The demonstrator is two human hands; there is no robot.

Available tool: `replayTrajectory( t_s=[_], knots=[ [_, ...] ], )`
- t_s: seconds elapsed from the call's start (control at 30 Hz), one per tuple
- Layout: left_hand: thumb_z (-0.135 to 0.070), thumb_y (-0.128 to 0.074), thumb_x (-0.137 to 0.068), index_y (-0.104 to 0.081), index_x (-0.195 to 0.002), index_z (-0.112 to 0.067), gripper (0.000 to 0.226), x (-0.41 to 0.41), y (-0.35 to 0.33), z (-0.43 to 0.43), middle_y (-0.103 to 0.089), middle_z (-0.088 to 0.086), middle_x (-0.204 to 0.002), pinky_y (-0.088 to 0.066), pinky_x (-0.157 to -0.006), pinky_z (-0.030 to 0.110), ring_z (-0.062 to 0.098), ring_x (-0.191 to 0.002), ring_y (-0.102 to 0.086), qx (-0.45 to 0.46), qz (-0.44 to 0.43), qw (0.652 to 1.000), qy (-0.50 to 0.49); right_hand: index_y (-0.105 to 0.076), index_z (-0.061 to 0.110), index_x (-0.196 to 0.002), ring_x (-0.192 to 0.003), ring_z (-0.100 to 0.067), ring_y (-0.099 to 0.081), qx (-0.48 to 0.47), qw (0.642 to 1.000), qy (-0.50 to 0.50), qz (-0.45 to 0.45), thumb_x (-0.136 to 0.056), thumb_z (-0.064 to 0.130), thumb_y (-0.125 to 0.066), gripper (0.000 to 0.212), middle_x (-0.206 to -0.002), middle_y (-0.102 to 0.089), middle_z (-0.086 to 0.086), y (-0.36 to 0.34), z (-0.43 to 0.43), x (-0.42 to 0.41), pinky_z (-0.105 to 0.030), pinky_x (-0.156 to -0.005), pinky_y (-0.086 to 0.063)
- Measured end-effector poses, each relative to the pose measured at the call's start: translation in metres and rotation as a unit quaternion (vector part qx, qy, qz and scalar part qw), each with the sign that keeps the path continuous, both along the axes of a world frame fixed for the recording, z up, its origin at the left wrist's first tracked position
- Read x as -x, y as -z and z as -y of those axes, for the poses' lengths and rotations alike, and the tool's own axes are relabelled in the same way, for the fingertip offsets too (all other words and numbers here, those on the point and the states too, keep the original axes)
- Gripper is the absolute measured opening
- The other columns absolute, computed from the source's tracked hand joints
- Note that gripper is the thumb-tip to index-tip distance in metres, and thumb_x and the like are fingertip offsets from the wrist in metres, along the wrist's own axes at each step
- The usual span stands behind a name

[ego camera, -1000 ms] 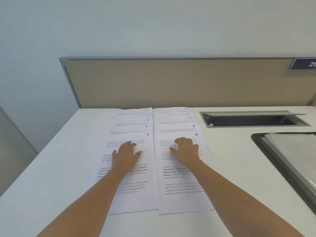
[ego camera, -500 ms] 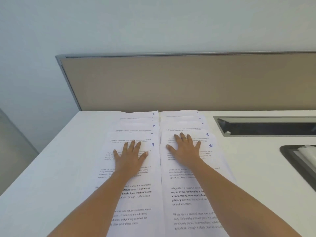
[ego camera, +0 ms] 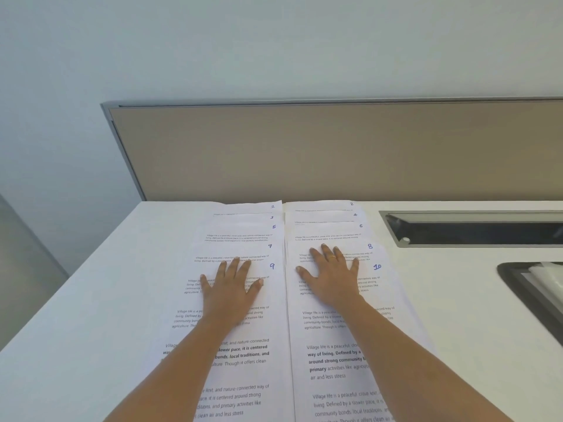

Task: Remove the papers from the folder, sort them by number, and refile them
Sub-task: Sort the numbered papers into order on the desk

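Two fanned columns of numbered papers (ego camera: 240, 239) are pressed flat on the white desk (ego camera: 91, 300) by the left hand (ego camera: 233, 287) and right hand (ego camera: 332, 274), fingers spread and straight; light, limp, slippery sheets are judged best squared and lifted by their edges.

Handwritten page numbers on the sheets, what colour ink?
Blue, clearest on the number 10 in the head view.

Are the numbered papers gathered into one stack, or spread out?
Spread out: the papers lie fanned in two columns, odds 1-9 under the left hand, evens 2-10 under the right hand.
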State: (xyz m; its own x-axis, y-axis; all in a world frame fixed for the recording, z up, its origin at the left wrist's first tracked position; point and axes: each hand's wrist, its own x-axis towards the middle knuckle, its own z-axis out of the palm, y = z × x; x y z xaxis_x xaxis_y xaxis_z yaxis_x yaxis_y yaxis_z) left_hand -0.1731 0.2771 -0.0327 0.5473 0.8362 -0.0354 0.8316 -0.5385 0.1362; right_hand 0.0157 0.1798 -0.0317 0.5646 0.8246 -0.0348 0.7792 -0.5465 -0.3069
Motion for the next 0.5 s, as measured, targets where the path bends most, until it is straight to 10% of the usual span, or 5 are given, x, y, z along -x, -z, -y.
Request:
replayTrajectory(
  t_s=[0.5],
  knots=[
    [-0.053,-0.020,-0.098,-0.010,-0.150,-0.030,0.058,0.005,-0.009,0.023,0.001,-0.008,-0.159,-0.001,-0.115,0.053,0.014,-0.146,0.002,0.014,0.019,1.000,-0.006,-0.016,0.028,-0.150,-0.146,-0.015,0.003,-0.033,0.999,-0.010,-0.019,-0.095,0.059,-0.026,0.063,-0.159,-0.006,0.005,-0.013,0.013,0.011,-0.055,-0.113,0.003]
  ],
)
